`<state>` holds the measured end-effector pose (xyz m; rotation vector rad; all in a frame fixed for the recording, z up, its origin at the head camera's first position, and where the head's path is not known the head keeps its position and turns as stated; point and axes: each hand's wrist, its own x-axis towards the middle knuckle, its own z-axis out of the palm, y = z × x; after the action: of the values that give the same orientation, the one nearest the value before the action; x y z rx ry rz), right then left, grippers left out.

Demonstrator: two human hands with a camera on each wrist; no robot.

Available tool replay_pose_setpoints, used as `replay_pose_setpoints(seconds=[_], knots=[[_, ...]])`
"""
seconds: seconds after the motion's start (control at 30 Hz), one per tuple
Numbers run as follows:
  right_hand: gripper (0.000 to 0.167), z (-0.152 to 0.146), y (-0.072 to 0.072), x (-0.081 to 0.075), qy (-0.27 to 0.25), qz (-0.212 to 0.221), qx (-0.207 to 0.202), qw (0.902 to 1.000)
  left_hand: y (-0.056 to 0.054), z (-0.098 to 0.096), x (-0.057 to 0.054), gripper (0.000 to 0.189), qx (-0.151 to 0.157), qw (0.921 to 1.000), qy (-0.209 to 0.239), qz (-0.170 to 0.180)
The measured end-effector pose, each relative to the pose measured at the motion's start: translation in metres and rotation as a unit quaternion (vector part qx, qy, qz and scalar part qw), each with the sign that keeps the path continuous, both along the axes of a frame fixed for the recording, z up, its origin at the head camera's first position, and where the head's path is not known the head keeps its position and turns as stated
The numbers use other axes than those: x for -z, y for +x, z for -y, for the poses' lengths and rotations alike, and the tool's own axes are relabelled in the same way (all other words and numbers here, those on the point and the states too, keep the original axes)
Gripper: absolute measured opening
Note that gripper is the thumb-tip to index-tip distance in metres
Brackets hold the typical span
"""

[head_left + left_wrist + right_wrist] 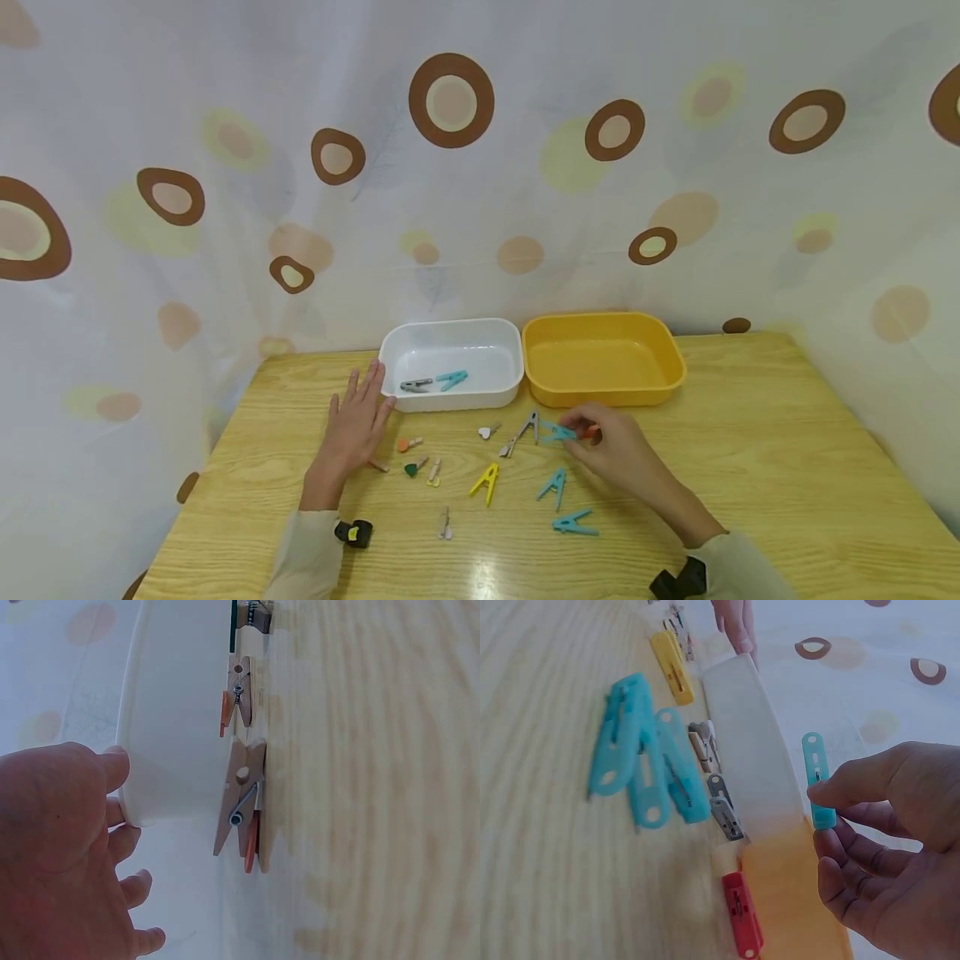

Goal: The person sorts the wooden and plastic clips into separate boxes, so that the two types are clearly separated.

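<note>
My right hand (607, 446) pinches a light blue clothespin (813, 757) between thumb and fingertips, above the table in front of the yellow tray. Partly behind that hand in the head view is a red clothespin (741, 911), seen lying on the table in the right wrist view. My left hand (356, 429) touches the left end of the white tray (457, 403), fingers spread and fairly straight, thumb by its front corner. Inside that tray lie a grey clothespin (416, 385) and a blue clothespin (453, 380). Just in front of the left hand is a small wooden clothespin (241, 787).
The yellow tray (600, 398) stands right of the white one, both against the patterned cloth. Spread on the wooden table are a yellow clothespin (486, 483), two blue clothespins (553, 488), a grey clothespin (531, 421) and several small wooden clothespins with coloured shapes, one green (412, 468).
</note>
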<state>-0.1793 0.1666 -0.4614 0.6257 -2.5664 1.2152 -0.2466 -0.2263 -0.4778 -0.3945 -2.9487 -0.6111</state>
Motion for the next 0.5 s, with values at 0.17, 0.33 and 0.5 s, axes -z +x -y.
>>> replay_pose_setpoints(seconds=[0.17,0.33,0.5], knots=[[0.02,0.008,-0.013,-0.006,0.005,-0.005,0.004,1.0,0.001,0.001,0.0,0.063,0.003,1.0,-0.001,0.006],[0.018,0.017,-0.03,-0.012,0.007,-0.023,0.007,0.9997,0.0,0.0,-0.002,0.063,0.002,1.0,-0.001,0.004],[0.016,0.027,-0.045,-0.018,0.012,-0.02,0.012,0.9997,0.0,0.001,-0.002,0.063,0.004,1.0,0.0,0.007]])
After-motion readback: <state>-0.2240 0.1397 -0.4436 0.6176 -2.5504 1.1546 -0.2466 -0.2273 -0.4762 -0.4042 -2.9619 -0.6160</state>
